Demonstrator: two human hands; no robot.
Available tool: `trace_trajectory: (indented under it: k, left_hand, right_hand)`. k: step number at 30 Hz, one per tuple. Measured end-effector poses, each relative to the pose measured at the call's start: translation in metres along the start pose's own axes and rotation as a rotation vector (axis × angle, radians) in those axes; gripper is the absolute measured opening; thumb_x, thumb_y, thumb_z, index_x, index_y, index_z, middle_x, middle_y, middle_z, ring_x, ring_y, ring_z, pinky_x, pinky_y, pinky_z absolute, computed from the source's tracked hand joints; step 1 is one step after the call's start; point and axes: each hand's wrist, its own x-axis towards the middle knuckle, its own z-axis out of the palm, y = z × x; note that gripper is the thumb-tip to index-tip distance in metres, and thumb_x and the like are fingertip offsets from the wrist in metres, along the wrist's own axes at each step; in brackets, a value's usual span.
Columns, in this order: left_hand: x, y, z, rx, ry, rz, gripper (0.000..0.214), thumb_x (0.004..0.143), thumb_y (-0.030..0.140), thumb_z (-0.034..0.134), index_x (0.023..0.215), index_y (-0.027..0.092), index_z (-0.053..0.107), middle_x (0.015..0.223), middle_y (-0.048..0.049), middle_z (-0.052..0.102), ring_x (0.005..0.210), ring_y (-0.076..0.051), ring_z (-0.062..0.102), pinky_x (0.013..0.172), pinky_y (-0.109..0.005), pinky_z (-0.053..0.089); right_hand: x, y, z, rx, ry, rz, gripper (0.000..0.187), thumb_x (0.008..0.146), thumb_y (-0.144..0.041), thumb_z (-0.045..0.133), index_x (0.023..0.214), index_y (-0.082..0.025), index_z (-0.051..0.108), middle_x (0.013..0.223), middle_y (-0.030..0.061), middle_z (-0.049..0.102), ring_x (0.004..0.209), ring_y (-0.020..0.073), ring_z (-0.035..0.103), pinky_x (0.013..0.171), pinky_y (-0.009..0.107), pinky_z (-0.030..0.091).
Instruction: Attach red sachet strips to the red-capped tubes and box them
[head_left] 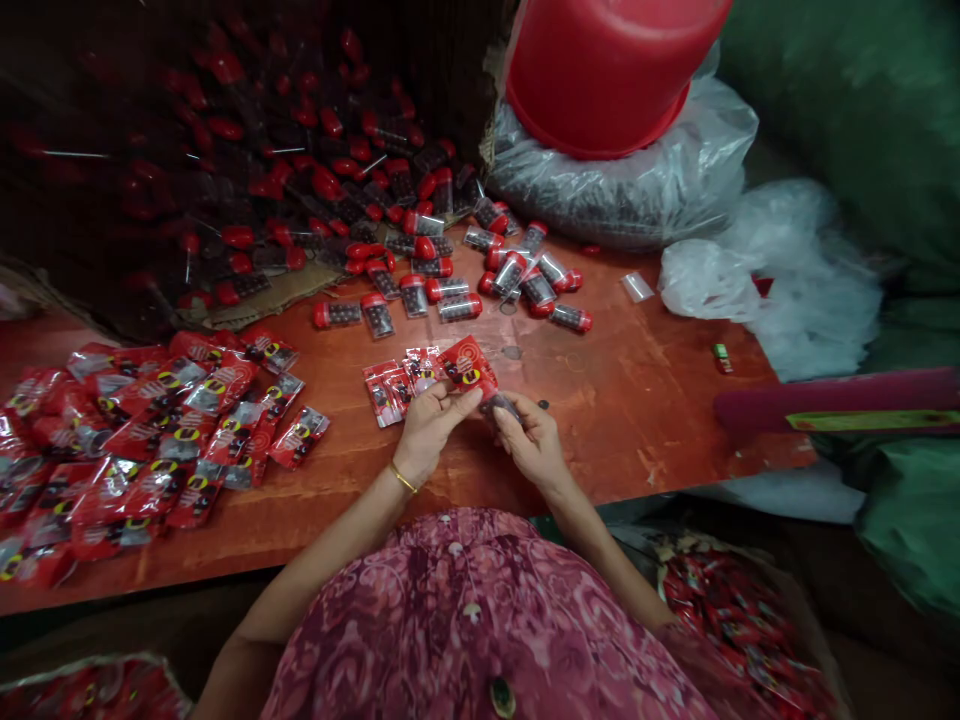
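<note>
My left hand (pixel 430 425) is closed, its thumb and fingers pinching a red printed packet (pixel 466 364) by its lower edge. Close against it, my right hand (pixel 534 440) is closed around a small clear tube of dark beads (pixel 500 406), mostly covered by the fingers. The tube meets the packet's open-looking end, but I cannot tell how far inside it is. Just beyond my left hand lie several flat red packets (pixel 386 392). Farther back are loose clear tubes with red caps (pixel 413 296), filled with dark beads.
Filled red packets (pixel 202 420) are heaped at the left. A carton (pixel 285 290) spills capped tubes at the back left. A red tub (pixel 615 80) rests on a clear plastic bag (pixel 622 195). At the right are a lighter (pixel 722 358) and a purple roll (pixel 825 400).
</note>
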Motion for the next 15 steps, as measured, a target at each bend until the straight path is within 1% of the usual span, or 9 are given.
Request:
trace_trajectory:
  k: [2,5,8,10,13,15]
  left_hand:
    - [0.002,0.001,-0.003,0.077,0.004,0.029,0.036,0.058,0.045,0.075,0.072,0.012,0.068,0.072,-0.0034,0.070,0.066,-0.012,0.060,0.070,-0.026,0.046]
    - [0.005,-0.003,-0.005,0.185,0.082,0.069,0.033,0.059,0.044,0.074,0.065,0.012,0.068,0.062,-0.0019,0.066,0.061,-0.012,0.056,0.065,-0.025,0.045]
    - [0.006,-0.007,-0.004,0.184,0.114,0.105,0.029,0.059,0.039,0.075,0.068,0.013,0.068,0.063,-0.0010,0.066,0.062,-0.011,0.056,0.064,-0.024,0.044]
    - [0.006,-0.005,-0.003,0.142,0.119,0.139,0.028,0.060,0.039,0.075,0.069,0.013,0.068,0.063,-0.0005,0.065,0.062,-0.011,0.056,0.064,-0.023,0.044]
    - [0.006,0.002,-0.005,0.071,0.085,0.143,0.030,0.064,0.043,0.071,0.065,0.014,0.065,0.059,0.0000,0.062,0.059,-0.010,0.054,0.062,-0.023,0.044]
    - [0.006,0.006,-0.007,0.073,0.071,0.118,0.031,0.063,0.043,0.072,0.061,0.014,0.062,0.056,0.0005,0.059,0.057,-0.010,0.053,0.060,-0.023,0.044]
  right_hand:
    - [0.001,-0.003,0.002,0.002,-0.018,0.000,0.028,0.082,-0.042,0.053,0.095,-0.019,0.062,0.060,-0.0036,0.053,0.043,0.0064,0.040,0.041,0.020,0.036]
    - [0.004,-0.006,0.009,0.030,-0.016,0.014,0.030,0.082,-0.043,0.052,0.096,-0.019,0.060,0.059,-0.0042,0.051,0.042,0.0063,0.039,0.041,0.020,0.037]
    - [0.009,-0.009,0.019,0.072,0.030,0.039,0.031,0.082,-0.044,0.052,0.098,-0.019,0.058,0.057,-0.0057,0.049,0.040,0.0061,0.037,0.041,0.021,0.037]
    - [0.013,-0.012,0.024,0.074,0.024,0.055,0.030,0.080,-0.044,0.054,0.096,-0.018,0.058,0.056,-0.0060,0.049,0.041,0.0059,0.037,0.041,0.020,0.036]
    - [0.017,-0.018,0.026,0.072,-0.069,0.072,0.030,0.078,-0.044,0.058,0.093,-0.018,0.059,0.058,-0.0054,0.050,0.042,0.0059,0.039,0.042,0.020,0.037]
    - [0.018,-0.021,0.026,0.070,-0.136,0.072,0.031,0.077,-0.045,0.058,0.091,-0.017,0.060,0.056,-0.0055,0.050,0.042,0.0061,0.039,0.043,0.021,0.037]
